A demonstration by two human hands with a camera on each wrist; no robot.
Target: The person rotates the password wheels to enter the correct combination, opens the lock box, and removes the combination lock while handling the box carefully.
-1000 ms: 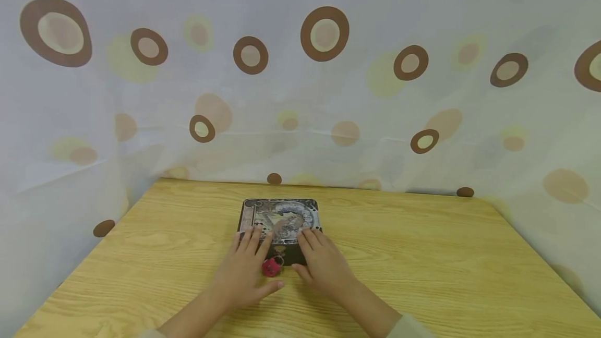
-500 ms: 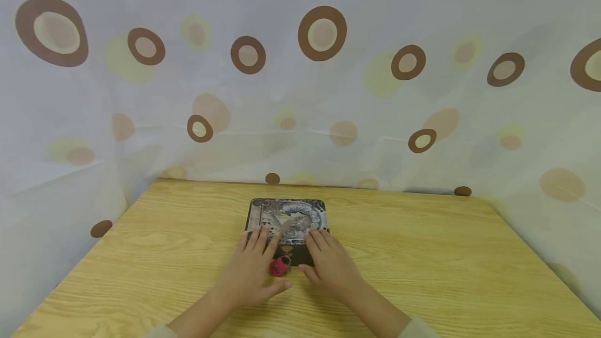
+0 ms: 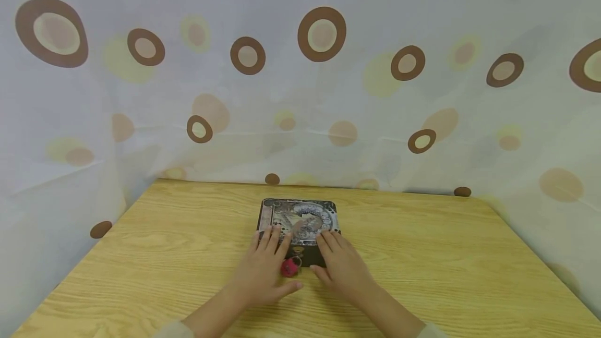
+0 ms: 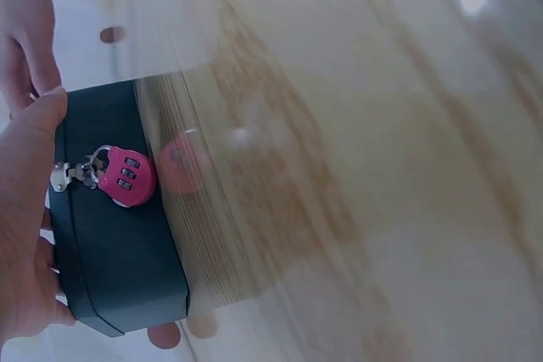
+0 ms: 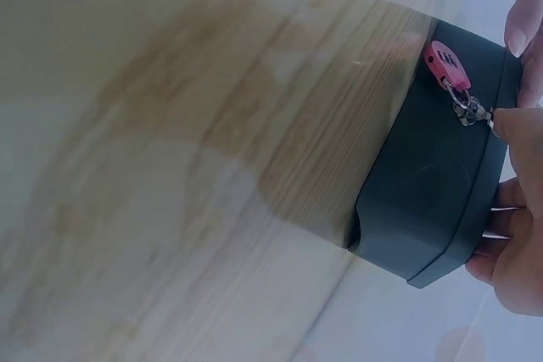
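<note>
A dark box (image 3: pixel 305 215) with a printed picture lid lies on the table in the head view. A pink combination padlock (image 3: pixel 289 267) hangs from the metal clasp (image 3: pixel 298 250) on its front. My left hand (image 3: pixel 263 274) rests with outstretched fingers on the lid's front left part. On the front right part of the lid lie the fingers of my right hand (image 3: pixel 346 270), its thumb near the front edge. Both wrist views show the box's dark green front (image 4: pixel 119 256) and the padlock (image 5: pixel 447 65) at close range. The lid is down.
The wood-grain table (image 3: pixel 422 265) extends to both sides of the box. Behind it hangs a pale curtain (image 3: pixel 366 93) with brown and beige circles, which also runs along the left and right sides.
The box has slid to the right across the table, with the padlock dangling from it. Both hands have moved right along with it, their fingers still on the lid.
</note>
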